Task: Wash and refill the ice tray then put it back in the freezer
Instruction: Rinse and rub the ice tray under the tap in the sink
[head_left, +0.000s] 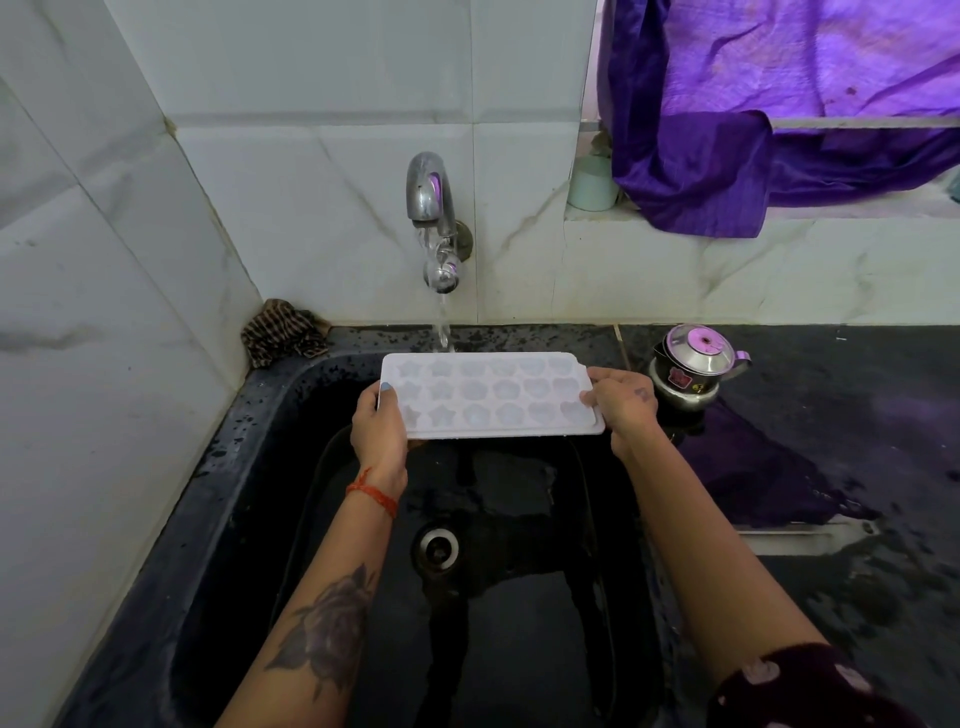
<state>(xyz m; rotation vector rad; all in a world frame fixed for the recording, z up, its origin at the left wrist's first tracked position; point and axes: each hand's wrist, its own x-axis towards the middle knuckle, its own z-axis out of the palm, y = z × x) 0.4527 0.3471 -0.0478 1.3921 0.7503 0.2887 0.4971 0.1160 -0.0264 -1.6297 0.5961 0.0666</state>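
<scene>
Overhead, white shape-moulded ice tray (491, 395)

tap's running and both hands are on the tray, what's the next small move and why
Probably ease the tray a little further back under the tap. The stream falls at the tray's far edge, near its left end, so most cells are out of the water. The left hand and right hand each grip an end over the sink, so a level shift looks easy.
</scene>
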